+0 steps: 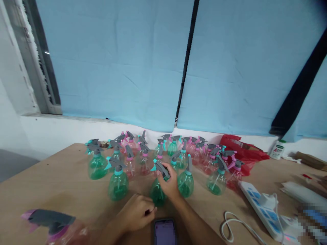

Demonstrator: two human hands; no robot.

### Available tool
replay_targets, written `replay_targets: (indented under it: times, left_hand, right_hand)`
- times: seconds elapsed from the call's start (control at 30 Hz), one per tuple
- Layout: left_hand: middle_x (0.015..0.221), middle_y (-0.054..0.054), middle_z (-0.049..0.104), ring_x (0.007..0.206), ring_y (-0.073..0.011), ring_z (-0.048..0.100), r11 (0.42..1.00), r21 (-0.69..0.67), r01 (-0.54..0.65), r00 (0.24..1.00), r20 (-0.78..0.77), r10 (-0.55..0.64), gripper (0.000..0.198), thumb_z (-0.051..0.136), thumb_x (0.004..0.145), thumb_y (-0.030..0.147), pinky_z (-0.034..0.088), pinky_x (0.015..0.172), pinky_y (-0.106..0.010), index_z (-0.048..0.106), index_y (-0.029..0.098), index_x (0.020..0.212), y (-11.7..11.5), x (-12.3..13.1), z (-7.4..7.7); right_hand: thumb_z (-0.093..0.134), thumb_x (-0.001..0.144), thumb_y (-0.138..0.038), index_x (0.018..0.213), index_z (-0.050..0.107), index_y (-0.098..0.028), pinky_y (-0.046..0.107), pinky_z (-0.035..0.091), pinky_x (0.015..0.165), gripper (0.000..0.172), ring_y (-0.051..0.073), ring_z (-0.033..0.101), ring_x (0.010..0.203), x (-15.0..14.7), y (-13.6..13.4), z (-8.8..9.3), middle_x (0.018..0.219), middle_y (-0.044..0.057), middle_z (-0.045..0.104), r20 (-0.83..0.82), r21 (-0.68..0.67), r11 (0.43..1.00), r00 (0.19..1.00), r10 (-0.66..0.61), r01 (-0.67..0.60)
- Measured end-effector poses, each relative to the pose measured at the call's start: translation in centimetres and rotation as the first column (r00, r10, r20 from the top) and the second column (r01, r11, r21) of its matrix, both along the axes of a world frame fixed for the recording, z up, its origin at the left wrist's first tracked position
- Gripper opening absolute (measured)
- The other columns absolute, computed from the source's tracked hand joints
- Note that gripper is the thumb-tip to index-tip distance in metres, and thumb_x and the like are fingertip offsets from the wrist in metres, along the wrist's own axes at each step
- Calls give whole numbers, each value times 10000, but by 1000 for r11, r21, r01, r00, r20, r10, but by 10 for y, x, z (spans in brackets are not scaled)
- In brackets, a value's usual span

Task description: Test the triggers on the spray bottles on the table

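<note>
My right hand (169, 180) is closed around the grey trigger head of a green spray bottle (157, 194), which stands upright on the table with a turquoise nozzle pointing left. My left hand (139, 210) is curled into a loose fist by the lower left side of that bottle; nothing shows in its fingers. Green spray bottles stand on both sides, one to the left (118, 187) and one just right of my right hand (186, 185). At the lower left, close to me, is a pink spray bottle (68, 234) with a grey head, partly cut off by the frame.
Several more pink and green spray bottles (130, 166) crowd the back of the wooden table (63, 170). A phone (165, 233) lies in front of me. To the right are a red plastic bag (242, 151), a white bottle (278, 149), and a power strip (263, 209) with a white cable (238, 219).
</note>
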State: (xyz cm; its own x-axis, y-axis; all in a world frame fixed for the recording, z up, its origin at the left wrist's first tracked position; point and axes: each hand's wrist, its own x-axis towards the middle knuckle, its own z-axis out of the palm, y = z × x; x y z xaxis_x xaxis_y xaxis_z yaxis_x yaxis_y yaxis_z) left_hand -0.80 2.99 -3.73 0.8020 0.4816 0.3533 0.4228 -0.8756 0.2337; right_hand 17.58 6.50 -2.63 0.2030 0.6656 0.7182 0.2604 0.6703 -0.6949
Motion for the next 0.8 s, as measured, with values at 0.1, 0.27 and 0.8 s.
replay_targets:
  times: [0.1, 0.27, 0.8]
  left_hand:
    - [558, 32, 513, 510, -105, 459, 1000, 0, 1, 1000, 3, -1, 358, 524, 928, 153, 207, 549, -300, 350, 180, 615, 0, 0, 0]
    - [557, 37, 470, 505, -102, 414, 1000, -15, 16, 1000, 8, -16, 370, 513, 945, 175, 194, 538, -299, 332, 180, 622, 0, -1, 0]
    - [588, 41, 439, 527, -104, 406, 999, -40, 36, 999, 21, -35, 373, 477, 983, 199, 204, 549, -302, 322, 187, 644, 4, -1, 0]
  right_hand:
    - [669, 776, -253, 1042, 722, -227, 338, 551, 822, 272, 235, 666, 903, 1, 6, 1, 999, 68, 727, -69, -73, 984, 985, 156, -160]
    - [582, 735, -226, 989, 735, -247, 303, 539, 739, 296, 168, 665, 702, 2, 12, 13, 942, 26, 752, -216, -241, 783, 819, 532, -573]
    - [538, 609, -237, 708, 688, -218, 279, 509, 609, 181, 148, 587, 541, 5, 11, 30, 681, 0, 685, -259, -308, 726, 789, 557, -614]
